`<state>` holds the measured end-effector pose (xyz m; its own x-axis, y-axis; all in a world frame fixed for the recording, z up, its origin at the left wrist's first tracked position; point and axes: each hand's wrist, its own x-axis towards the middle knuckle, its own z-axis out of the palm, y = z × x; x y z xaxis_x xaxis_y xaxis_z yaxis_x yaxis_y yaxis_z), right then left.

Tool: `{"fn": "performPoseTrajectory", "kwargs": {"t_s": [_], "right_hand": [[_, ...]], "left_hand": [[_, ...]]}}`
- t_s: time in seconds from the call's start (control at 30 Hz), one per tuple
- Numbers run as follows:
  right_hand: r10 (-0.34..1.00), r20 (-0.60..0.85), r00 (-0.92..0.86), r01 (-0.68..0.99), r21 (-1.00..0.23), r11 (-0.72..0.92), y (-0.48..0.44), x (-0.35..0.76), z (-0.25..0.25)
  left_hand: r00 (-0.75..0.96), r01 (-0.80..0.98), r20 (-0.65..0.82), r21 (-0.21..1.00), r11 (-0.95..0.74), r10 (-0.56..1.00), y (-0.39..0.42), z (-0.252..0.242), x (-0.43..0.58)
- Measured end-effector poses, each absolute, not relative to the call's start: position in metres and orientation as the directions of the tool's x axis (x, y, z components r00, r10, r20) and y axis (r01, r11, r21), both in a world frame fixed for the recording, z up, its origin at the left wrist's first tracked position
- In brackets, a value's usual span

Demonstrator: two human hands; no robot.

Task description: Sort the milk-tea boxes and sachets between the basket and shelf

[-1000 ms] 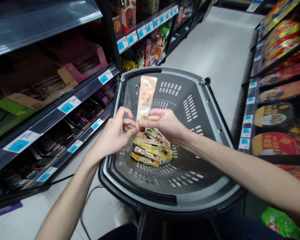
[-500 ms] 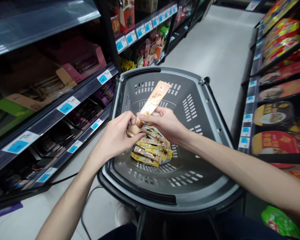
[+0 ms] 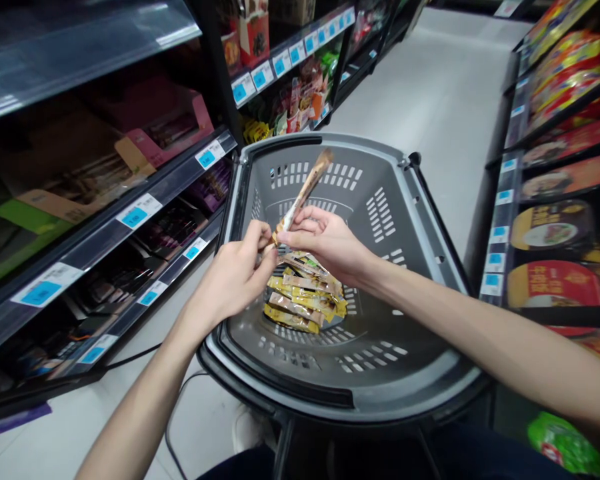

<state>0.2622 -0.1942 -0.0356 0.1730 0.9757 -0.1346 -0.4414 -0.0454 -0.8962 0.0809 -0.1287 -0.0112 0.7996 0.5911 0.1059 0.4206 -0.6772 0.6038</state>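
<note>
A long tan snack packet, seen nearly edge-on, slants up over the grey shopping basket. My left hand pinches its lower end between thumb and fingers. Just above that grip, my right hand holds the packet too, thumb on the near side and fingers curled behind. Below both hands, several yellow and tan snack packets lie in a pile on the basket's bottom.
On the left stand shelves with boxed snacks and price tags. The right shelf carries red and dark food packs. A green package is at lower right. A pale floor aisle runs ahead.
The packet has turned from showing its broad printed face to nearly edge-on. My left hand's fingers have drawn closer together at its lower end.
</note>
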Motion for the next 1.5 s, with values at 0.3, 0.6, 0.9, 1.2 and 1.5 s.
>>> {"fn": "performPoseTrajectory", "kwargs": {"t_s": [0.3,0.6,0.9,1.2,1.5], "right_hand": [[0.965,-0.146,0.220,-0.313,-0.947,-0.072,-0.196,0.259,-0.038],[0.940,-0.130,0.316,-0.311,-0.950,-0.026,-0.199,0.253,-0.036],[0.944,-0.221,0.245,-0.436,-0.895,-0.097,-0.199,0.254,-0.032],[0.927,-0.251,0.278,-0.531,-0.844,-0.069,-0.201,0.249,-0.040],[0.934,-0.225,0.278,-0.479,-0.875,-0.068,-0.201,0.247,-0.041]], "left_hand": [[0.840,0.465,-0.020,0.543,-0.699,0.542,-0.128,-0.006,0.082],[0.797,0.332,0.142,0.710,-0.621,0.587,-0.124,-0.005,0.079],[0.590,0.189,0.124,0.939,-0.286,0.797,-0.115,-0.020,0.080],[0.520,0.009,0.132,0.987,-0.161,0.844,-0.112,-0.018,0.082],[0.540,0.050,0.144,0.978,-0.202,0.829,-0.112,-0.020,0.082]]}}
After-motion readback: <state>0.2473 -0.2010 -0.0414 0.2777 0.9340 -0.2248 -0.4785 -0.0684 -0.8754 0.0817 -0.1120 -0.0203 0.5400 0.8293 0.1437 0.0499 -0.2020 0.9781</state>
